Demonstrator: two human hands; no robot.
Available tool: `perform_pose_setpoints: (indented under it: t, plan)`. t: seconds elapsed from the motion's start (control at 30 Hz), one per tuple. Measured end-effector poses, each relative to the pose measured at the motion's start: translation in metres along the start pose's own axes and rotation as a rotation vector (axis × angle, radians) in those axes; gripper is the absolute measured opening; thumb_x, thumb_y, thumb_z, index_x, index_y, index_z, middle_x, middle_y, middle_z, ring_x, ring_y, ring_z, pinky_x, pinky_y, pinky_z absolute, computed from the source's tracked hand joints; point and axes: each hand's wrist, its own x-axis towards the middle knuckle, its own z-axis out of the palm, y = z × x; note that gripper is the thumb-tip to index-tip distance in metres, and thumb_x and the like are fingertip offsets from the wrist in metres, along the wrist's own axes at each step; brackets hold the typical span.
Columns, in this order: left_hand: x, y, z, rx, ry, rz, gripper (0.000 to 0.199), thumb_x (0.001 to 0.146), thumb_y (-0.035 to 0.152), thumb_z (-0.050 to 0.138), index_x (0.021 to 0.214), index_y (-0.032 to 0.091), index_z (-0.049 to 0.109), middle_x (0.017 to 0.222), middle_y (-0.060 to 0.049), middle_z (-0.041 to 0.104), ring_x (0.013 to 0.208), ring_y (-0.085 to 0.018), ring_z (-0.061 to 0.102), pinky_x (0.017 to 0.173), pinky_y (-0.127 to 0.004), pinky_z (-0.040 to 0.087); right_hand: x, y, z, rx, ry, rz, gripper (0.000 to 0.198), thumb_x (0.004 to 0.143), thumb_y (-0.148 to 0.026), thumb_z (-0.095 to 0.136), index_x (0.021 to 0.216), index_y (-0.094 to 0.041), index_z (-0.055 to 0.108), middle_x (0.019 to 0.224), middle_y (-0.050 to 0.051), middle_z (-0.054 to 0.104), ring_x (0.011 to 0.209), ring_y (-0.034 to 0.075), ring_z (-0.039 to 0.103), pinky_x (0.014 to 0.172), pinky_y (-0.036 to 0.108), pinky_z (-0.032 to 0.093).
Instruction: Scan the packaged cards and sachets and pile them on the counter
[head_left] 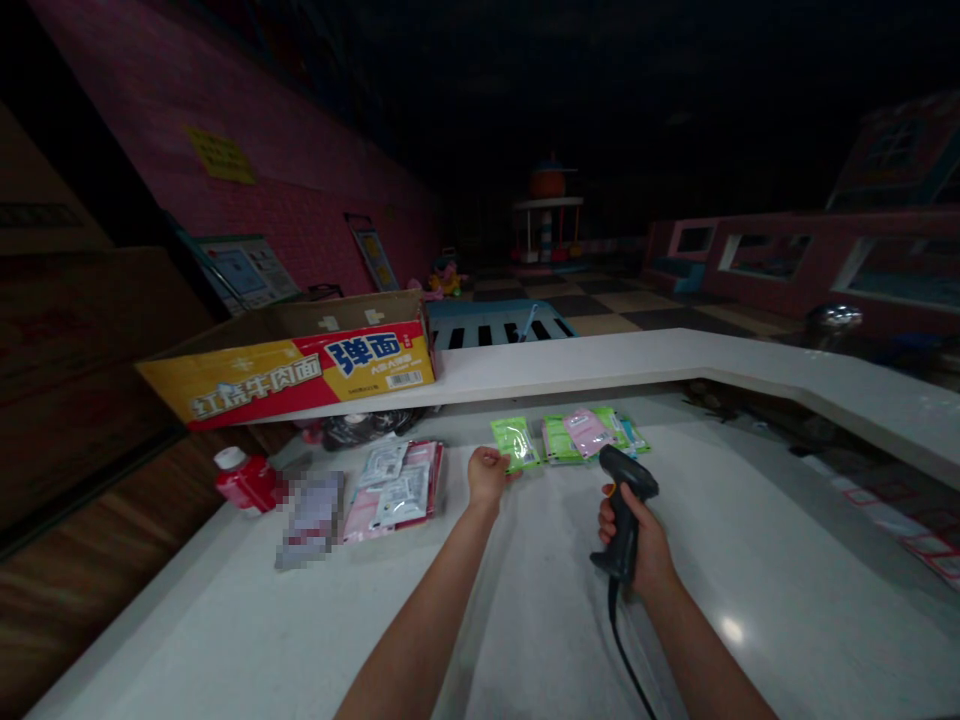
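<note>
My left hand (486, 478) pinches the lower left edge of a small green packet (517, 442), which stays at the level of the counter. My right hand (651, 555) is wrapped round the grip of a black barcode scanner (624, 515), its head turned up and its cable running down toward me. Beyond the scanner lies a group of more green packets (559, 440), with a pink packet (588, 432) on top. Left of my left hand, a pile of silvery white packets (405, 492) rests on pink and red ones.
A red bottle with a white cap (251, 482) lies tilted at the left, beside a blurred-out flat object (313, 515). A raised white ledge (570, 362) runs across the back of the counter (525, 620). On it stands an open yellow and red carton (315, 372).
</note>
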Motion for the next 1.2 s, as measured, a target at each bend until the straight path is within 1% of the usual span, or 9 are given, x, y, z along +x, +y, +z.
perform_pose_setpoints:
  t: [0.1, 0.23, 0.33, 0.47, 0.63, 0.8, 0.93, 1.13, 1.2]
  plan:
    - [-0.011, -0.009, -0.034, -0.004, -0.003, 0.097, 0.031, 0.064, 0.034, 0.072, 0.084, 0.019, 0.053, 0.067, 0.0, 0.065, 0.062, -0.016, 0.066, 0.059, -0.03, 0.056, -0.002, 0.002, 0.0, -0.063, -0.029, 0.012, 0.038, 0.067, -0.048, 0.078, 0.084, -0.019, 0.06, 0.052, -0.006, 0.053, 0.04, 0.008, 0.044, 0.037, 0.018, 0.037]
    - [-0.017, -0.019, -0.051, 0.017, 0.01, 0.21, 0.031, 0.066, 0.04, 0.069, 0.084, 0.017, 0.058, 0.074, -0.005, 0.068, 0.068, -0.019, 0.067, 0.058, -0.028, 0.055, -0.006, 0.008, 0.003, -0.22, -0.058, -0.002, 0.041, 0.067, -0.051, 0.078, 0.086, -0.019, 0.06, 0.051, -0.005, 0.055, 0.038, 0.008, 0.046, 0.036, 0.019, 0.038]
    - [-0.017, -0.023, -0.051, 0.019, 0.023, 0.222, 0.029, 0.067, 0.039, 0.066, 0.083, 0.017, 0.058, 0.075, -0.005, 0.067, 0.067, -0.018, 0.065, 0.056, -0.028, 0.055, -0.01, 0.011, 0.01, -0.332, -0.084, -0.005, 0.042, 0.066, -0.051, 0.078, 0.086, -0.02, 0.06, 0.05, -0.005, 0.056, 0.036, 0.009, 0.047, 0.034, 0.019, 0.038]
    - [-0.015, -0.026, -0.05, 0.031, 0.046, 0.219, 0.025, 0.068, 0.037, 0.065, 0.08, 0.017, 0.057, 0.072, -0.002, 0.063, 0.065, -0.016, 0.063, 0.056, -0.027, 0.055, -0.02, 0.013, 0.026, -0.542, -0.134, 0.03, 0.041, 0.071, -0.055, 0.072, 0.087, -0.02, 0.059, 0.048, -0.004, 0.057, 0.033, 0.01, 0.047, 0.031, 0.019, 0.036]
    - [-0.016, -0.028, -0.048, 0.022, 0.053, 0.214, 0.02, 0.071, 0.034, 0.062, 0.081, 0.018, 0.055, 0.072, -0.001, 0.062, 0.064, -0.015, 0.062, 0.056, -0.027, 0.055, -0.034, 0.019, 0.042, -0.83, -0.177, 0.043, 0.039, 0.07, -0.054, 0.072, 0.077, -0.021, 0.053, 0.044, -0.005, 0.056, 0.03, 0.011, 0.048, 0.028, 0.02, 0.036]
    - [-0.018, -0.026, -0.046, 0.018, 0.056, 0.205, 0.015, 0.072, 0.029, 0.061, 0.081, 0.017, 0.056, 0.072, -0.002, 0.063, 0.065, -0.016, 0.063, 0.056, -0.027, 0.055, -0.039, 0.023, 0.046, -0.879, -0.21, 0.023, 0.039, 0.067, -0.054, 0.072, 0.077, -0.021, 0.054, 0.042, -0.006, 0.055, 0.029, 0.012, 0.047, 0.028, 0.021, 0.036]
    - [-0.018, -0.026, -0.047, 0.034, 0.046, 0.22, 0.012, 0.075, 0.026, 0.058, 0.083, 0.017, 0.057, 0.074, -0.003, 0.065, 0.068, -0.016, 0.064, 0.058, -0.027, 0.056, -0.041, 0.022, 0.049, -0.899, -0.195, 0.019, 0.039, 0.067, -0.054, 0.071, 0.075, -0.021, 0.052, 0.043, -0.006, 0.054, 0.03, 0.012, 0.047, 0.028, 0.021, 0.037]
    - [-0.016, -0.028, -0.051, 0.234, 0.119, 0.344, 0.007, 0.075, 0.021, 0.055, 0.08, 0.016, 0.059, 0.078, -0.005, 0.064, 0.07, -0.017, 0.064, 0.056, -0.027, 0.056, -0.043, 0.018, 0.051, -0.926, -0.173, 0.031, 0.036, 0.069, -0.052, 0.068, 0.074, -0.022, 0.05, 0.042, -0.007, 0.053, 0.031, 0.011, 0.047, 0.03, 0.022, 0.037]
    - [-0.015, -0.029, -0.051, 0.231, 0.127, 0.348, 0.007, 0.075, 0.02, 0.055, 0.078, 0.016, 0.059, 0.077, -0.005, 0.064, 0.07, -0.017, 0.064, 0.056, -0.027, 0.055, -0.044, 0.017, 0.052, -0.938, -0.161, 0.037, 0.036, 0.068, -0.052, 0.068, 0.074, -0.022, 0.05, 0.043, -0.007, 0.053, 0.031, 0.012, 0.047, 0.03, 0.022, 0.038]
